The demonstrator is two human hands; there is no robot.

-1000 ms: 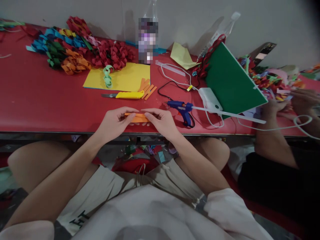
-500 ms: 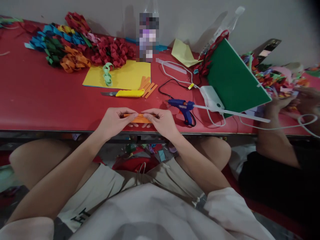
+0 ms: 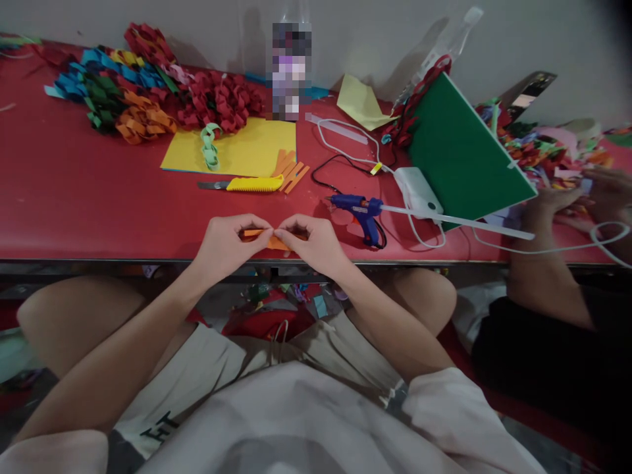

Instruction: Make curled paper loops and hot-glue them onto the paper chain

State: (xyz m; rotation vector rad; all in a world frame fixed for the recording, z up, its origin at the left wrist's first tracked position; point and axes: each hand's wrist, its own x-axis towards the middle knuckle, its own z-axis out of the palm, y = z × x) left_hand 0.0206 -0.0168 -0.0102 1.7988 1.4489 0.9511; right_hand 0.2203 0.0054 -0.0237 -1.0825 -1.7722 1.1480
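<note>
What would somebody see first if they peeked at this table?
Probably the two hands, left hand and right hand, pinching an orange paper strip at the red table's near edge. Then the heap of curly paper chains at the far left, and the green board tilted up on the right.

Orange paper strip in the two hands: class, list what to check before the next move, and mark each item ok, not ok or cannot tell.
1. Orange paper strip pinched by left hand and right hand: ok.
2. Fingertips of both hands meet at the strip's middle: ok.
3. Strip ends lined up: cannot tell, fingers cover them.
4. Blue glue gun beside the right hand, not touching it: ok.
5. Yellow-handled knife lies apart from both hands, beyond them on the red table: ok.
6. Spare orange strips lie beside the knife handle: ok.
</note>
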